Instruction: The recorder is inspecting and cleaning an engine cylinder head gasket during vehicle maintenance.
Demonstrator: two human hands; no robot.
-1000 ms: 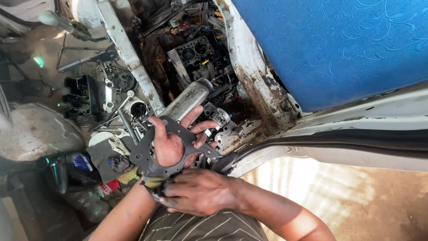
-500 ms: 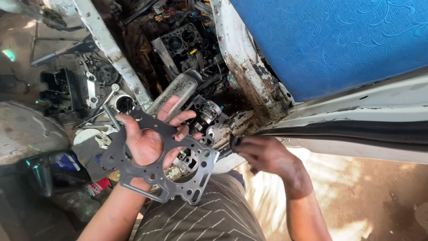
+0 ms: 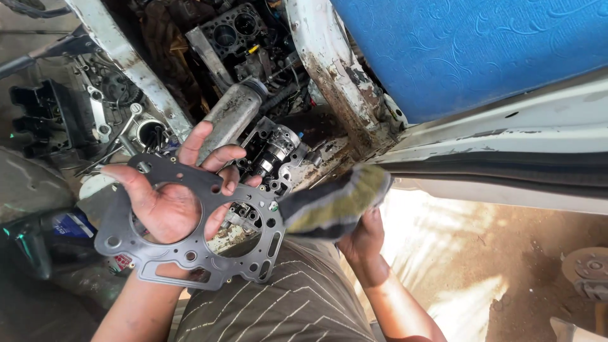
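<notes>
From the head camera, the left hand [image 3: 171,206] lies open, palm up, fingers spread through the large round openings of a flat grey metal gasket with many bolt holes [image 3: 196,253], which rests on it above the lap in striped trousers [image 3: 297,297]. Right of it, the right hand [image 3: 367,237] grips a grey and yellow-green rag [image 3: 332,202], fingers closed around its near end. Farther off, a dull metal cylinder [image 3: 231,117] and a dark engine block with round bores [image 3: 237,31] sit in the rusty white vehicle frame [image 3: 335,76]. A blue patterned panel [image 3: 468,44] fills the far right.
</notes>
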